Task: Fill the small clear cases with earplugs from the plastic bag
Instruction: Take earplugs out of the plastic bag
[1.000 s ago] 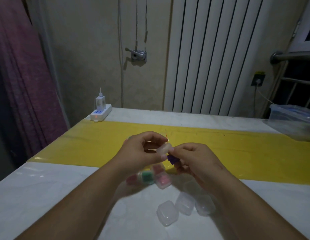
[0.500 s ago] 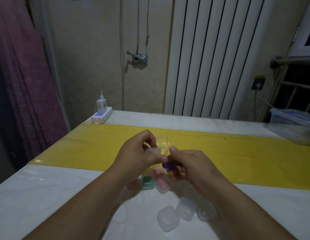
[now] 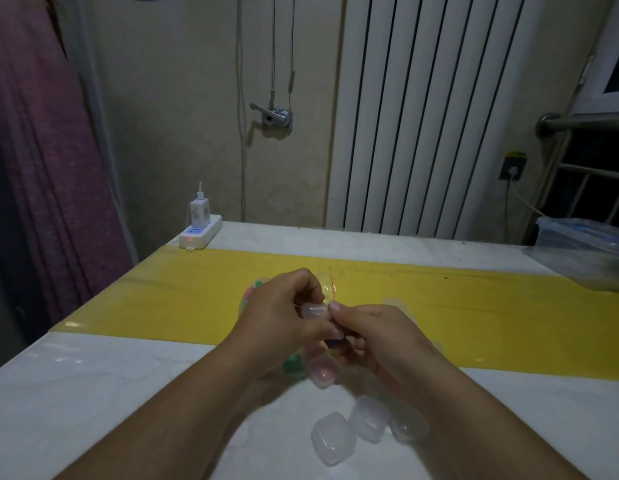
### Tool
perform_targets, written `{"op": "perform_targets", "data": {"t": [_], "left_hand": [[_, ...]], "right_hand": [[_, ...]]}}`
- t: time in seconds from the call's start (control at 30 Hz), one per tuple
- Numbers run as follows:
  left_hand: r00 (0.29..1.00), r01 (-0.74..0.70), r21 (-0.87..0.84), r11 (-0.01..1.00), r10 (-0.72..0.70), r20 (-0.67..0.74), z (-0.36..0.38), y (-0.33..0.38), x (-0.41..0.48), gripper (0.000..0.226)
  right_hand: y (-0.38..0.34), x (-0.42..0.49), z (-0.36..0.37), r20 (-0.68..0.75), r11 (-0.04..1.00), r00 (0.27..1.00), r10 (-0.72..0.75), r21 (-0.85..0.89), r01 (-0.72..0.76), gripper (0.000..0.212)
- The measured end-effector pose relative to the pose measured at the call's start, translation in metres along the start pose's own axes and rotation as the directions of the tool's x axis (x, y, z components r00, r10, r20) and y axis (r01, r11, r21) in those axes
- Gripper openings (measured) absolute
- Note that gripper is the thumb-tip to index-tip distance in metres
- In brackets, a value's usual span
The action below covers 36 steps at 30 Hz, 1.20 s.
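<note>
"two hands are engaged at the centre. what is held by each?" is asked.

"a small clear case is pinched in the curled fingers of the left hand, with its long axis laid left to right. its right end is touched by the thumb of the right hand, in whose curled fingers a purple earplug is gripped, just below the case."

"which way is the earplug to be moved?"

"upward into the case, it is judged. whether the lid is open cannot be told. the plastic bag is seen just behind the fingers. filled cases lie beneath the hands on the table, and three empty cases lie nearer the body."
</note>
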<state>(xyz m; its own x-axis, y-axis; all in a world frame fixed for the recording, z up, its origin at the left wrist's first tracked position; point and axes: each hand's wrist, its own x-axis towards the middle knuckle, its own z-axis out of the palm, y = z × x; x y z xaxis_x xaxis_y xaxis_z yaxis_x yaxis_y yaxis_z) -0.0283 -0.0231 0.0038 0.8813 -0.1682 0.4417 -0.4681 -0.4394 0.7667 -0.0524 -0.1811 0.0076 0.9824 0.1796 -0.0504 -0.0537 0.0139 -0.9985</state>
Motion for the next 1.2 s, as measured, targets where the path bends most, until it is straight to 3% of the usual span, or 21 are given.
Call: {"op": "perform_targets", "data": {"t": [0.17, 0.3, 0.43, 0.7, 1.2], "left_hand": [[0.999, -0.031, -0.034, 0.999, 0.032, 0.021, 0.0, -0.002, 0.001, 0.041], [0.999, -0.025, -0.161, 0.987, 0.032, 0.039, 0.0, -0.004, 0.001, 0.027], [1.0, -0.011, -0.174, 0.985, 0.013, 0.015, 0.001, -0.008, 0.002, 0.021], [0.997, -0.001, -0.193, 0.981, -0.014, -0.074, 0.001, -0.008, 0.005, 0.022], [0.998, -0.007, -0.169, 0.986, -0.003, -0.058, 0.004, -0.007, 0.004, 0.015]], "right_hand": [[-0.003, 0.002, -0.004, -0.079, 0.996, 0.996, -0.032, -0.083, 0.026, 0.031], [-0.004, 0.003, -0.006, -0.135, 0.997, 0.989, -0.06, -0.061, 0.052, 0.028], [-0.003, 0.005, -0.007, -0.181, 0.997, 0.981, -0.067, -0.05, 0.059, 0.028], [-0.001, 0.007, -0.009, -0.111, 0.992, 0.987, -0.115, 0.042, 0.12, 0.018], [0.001, 0.004, -0.002, -0.206, 0.959, 0.958, -0.198, -0.243, 0.146, 0.022]]}}
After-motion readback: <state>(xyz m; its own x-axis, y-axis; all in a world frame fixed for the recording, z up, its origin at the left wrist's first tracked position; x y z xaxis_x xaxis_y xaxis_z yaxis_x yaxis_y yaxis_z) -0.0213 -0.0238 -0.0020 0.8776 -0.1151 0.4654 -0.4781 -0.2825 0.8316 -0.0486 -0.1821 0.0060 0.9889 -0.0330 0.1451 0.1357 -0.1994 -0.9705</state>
